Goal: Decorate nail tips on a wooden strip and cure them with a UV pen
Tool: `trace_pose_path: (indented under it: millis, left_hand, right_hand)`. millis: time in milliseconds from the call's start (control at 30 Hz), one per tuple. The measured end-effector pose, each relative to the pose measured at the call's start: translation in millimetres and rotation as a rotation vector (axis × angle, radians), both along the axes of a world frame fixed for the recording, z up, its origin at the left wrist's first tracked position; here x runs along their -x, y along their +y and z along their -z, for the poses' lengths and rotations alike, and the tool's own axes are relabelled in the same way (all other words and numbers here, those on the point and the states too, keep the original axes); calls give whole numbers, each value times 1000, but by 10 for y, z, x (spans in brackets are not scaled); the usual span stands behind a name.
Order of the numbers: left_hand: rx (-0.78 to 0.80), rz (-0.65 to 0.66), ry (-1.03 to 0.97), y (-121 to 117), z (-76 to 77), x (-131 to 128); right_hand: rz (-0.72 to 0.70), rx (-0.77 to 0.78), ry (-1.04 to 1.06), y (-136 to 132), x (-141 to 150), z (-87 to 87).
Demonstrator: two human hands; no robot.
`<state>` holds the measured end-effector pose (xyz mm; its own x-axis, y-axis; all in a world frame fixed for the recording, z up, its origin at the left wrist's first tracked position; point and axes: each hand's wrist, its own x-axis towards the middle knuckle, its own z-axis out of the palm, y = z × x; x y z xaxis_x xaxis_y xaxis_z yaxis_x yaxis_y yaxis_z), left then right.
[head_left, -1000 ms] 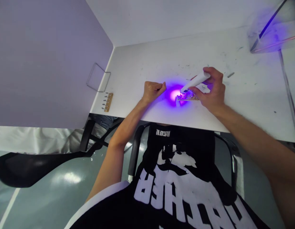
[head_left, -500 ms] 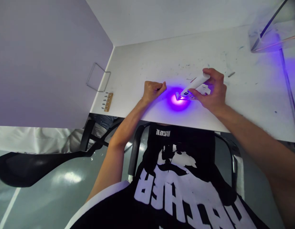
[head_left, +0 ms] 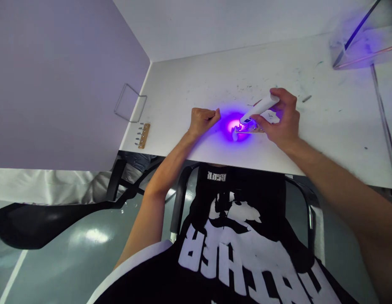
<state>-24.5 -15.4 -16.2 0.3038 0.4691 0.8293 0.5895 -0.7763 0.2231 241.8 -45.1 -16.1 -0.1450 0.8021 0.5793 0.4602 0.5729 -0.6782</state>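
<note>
My right hand [head_left: 284, 118] grips a white handheld UV lamp [head_left: 261, 109], tilted with its lit end down to the left. Violet light from it falls on the white table, brightest around a small pale piece that looks like a nail tip [head_left: 235, 134]. This piece stands at the left end of a small strip [head_left: 256, 130], partly hidden under the lamp and my fingers. To the left of the light, my left hand [head_left: 204, 120] rests on the table, closed in a fist, with nothing showing in it.
On the table's left side lies a wooden strip [head_left: 144, 136] with several small pale pieces along it. A wire frame [head_left: 131, 103] leans at the left panel. A clear acrylic box [head_left: 351, 52] stands at the back right. A short grey stick [head_left: 306, 99] lies beyond my right hand.
The lamp's lit end has shifted slightly, and the bright spot moved up and left a little. More of the strip beneath now shows. My left hand has stayed in place.
</note>
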Motion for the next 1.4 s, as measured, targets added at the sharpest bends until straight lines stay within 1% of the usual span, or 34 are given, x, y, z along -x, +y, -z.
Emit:
trace_pose_path:
  millis: [200, 400, 600, 767, 867, 1067, 1267, 1400]
  left_hand:
    - [14, -27, 13, -6, 5, 3]
    - [18, -11, -1, 2, 11, 6]
    - [-3, 5, -17, -2, -5, 0]
    - [3, -2, -18, -7, -2, 0]
    - [33, -29, 5, -12, 5, 4]
    - [61, -46, 19, -10, 16, 11]
    - [44, -24, -1, -4, 18, 20]
    - [61, -11, -11, -10, 20, 20]
  right_hand:
    - [5, -11, 0, 45, -3, 51]
    - [-20, 8, 25, -6, 11, 18]
    - [-5, -31, 20, 40, 2, 61]
    - [-4, 9, 9, 7, 9, 31]
    - [-4, -11, 18, -4, 15, 19]
    - [-14, -43, 24, 38, 5, 54]
    - [8, -7, -8, -1, -3, 12]
    - [10, -38, 12, 32, -4, 50]
